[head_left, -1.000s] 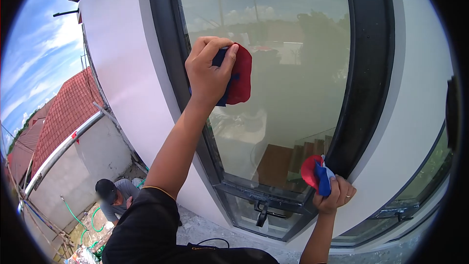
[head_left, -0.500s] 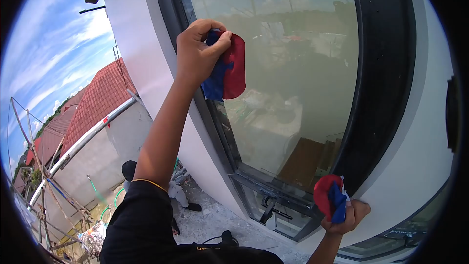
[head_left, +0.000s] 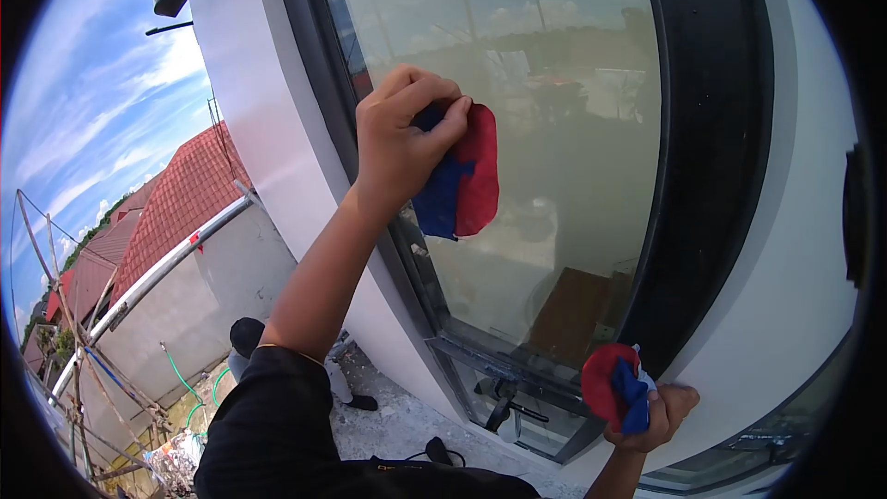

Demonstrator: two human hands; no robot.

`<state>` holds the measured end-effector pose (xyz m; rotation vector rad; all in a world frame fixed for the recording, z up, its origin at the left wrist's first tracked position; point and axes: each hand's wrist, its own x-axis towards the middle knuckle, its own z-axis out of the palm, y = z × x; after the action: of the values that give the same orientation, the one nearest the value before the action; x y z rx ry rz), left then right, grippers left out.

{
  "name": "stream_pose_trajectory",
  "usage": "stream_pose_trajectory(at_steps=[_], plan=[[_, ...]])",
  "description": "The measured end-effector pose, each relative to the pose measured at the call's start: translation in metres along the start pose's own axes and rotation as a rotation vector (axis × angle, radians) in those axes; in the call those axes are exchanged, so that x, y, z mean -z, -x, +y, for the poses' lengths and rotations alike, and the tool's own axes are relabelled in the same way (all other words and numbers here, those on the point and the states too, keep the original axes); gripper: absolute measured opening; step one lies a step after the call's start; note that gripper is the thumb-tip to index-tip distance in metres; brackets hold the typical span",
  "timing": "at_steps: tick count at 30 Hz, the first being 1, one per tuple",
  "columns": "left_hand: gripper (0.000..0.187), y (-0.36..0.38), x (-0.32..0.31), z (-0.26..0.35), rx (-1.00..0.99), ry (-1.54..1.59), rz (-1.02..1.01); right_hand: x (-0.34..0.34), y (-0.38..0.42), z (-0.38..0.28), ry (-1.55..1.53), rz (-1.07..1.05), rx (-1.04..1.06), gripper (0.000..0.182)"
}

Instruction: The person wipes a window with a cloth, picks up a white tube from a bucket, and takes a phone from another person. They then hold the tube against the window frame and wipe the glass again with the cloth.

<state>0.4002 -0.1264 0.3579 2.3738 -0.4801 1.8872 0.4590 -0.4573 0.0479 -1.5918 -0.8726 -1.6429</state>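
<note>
"What are you seeing from your end?"

"I'm seeing the left hand [head_left: 402, 139] pinching the red-and-blue cloth [head_left: 478, 171] near its top edge, thumb against finger. The cloth is hanging in front of the window glass [head_left: 573, 166], toward its left side."

"Is it touching?"

"I'm not able to tell from this angle whether it's pressing on the glass or hanging just off it."

"And the right hand [head_left: 658, 420]?"

"It's clutching a second cloth [head_left: 605, 386], bunched, with the fingers curling around its lower part. That one is sitting by the dark frame [head_left: 711, 120], near the glass's lower right corner. The window handle [head_left: 504, 405] is lying to the left of it, apart from both hands."

"Which step are you reading?"

"I'm judging it as wiping at the glass, the left hand leading."

"What's the next move calling for?"

"I'm reckoning on a firm pinch and a flatter hand behind the cloth, since its loose lower edge could be folding under."
</note>
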Motion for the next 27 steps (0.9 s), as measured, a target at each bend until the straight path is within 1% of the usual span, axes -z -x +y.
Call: stream_pose_trajectory(at_steps=[2,3,4,6,7,10,11,13,14,16,18,19,21,24,25,27], plan=[[0.007,-0.022,0.011,-0.010,0.198,0.000,0.055,0.005,0.000,-0.006,0.015,-0.033,-0.029,0.063],[0.006,-0.021,0.009,-0.004,0.204,0.110,0.010,0.006,0.001,-0.006,0.019,-0.045,-0.035,0.064],[0.007,-0.020,0.006,-0.001,0.132,0.107,-0.047,0.004,0.000,-0.004,0.022,-0.047,-0.033,0.064],[0.008,-0.014,0.005,0.000,-0.002,0.087,-0.154,-0.004,0.007,0.001,0.037,0.033,-0.006,0.059],[0.010,-0.020,0.006,-0.008,0.073,0.081,-0.057,-0.003,0.010,0.001,0.039,0.038,-0.008,0.059],[0.008,-0.027,0.007,0.001,0.048,0.037,-0.053,-0.002,0.009,-0.003,0.050,0.020,-0.039,0.058],[0.006,-0.022,0.004,0.009,-0.010,0.064,-0.110,-0.003,0.008,-0.003,0.050,0.025,-0.038,0.059],[0.005,-0.030,0.009,0.002,0.059,0.051,-0.110,-0.003,0.008,-0.002,0.048,0.031,-0.032,0.059],[0.005,-0.031,0.011,0.000,0.098,0.044,-0.113,0.000,0.006,-0.002,0.051,-0.010,-0.036,0.061],[0.006,-0.029,0.012,0.001,0.067,0.017,-0.110,0.006,-0.002,-0.006,0.054,-0.083,-0.051,0.068],[0.006,-0.025,0.010,0.000,0.020,0.017,-0.115,0.006,-0.006,-0.008,0.049,-0.091,-0.049,0.069],[0.006,-0.026,0.011,-0.001,0.034,-0.001,-0.101,0.007,-0.005,-0.007,0.047,-0.096,-0.047,0.070],[0.007,-0.030,0.013,-0.005,0.055,-0.039,-0.079,0.003,0.006,-0.004,0.040,-0.040,-0.051,0.059],[0.008,-0.022,0.013,-0.001,-0.047,-0.037,-0.159,-0.008,0.008,-0.003,0.042,0.061,-0.034,0.055],[0.008,-0.026,0.016,-0.005,-0.019,-0.055,-0.120,-0.006,0.010,-0.002,0.035,0.056,-0.034,0.055],[0.009,-0.027,0.018,-0.005,-0.034,-0.093,-0.121,0.000,0.017,0.003,0.014,0.015,-0.042,0.054]])
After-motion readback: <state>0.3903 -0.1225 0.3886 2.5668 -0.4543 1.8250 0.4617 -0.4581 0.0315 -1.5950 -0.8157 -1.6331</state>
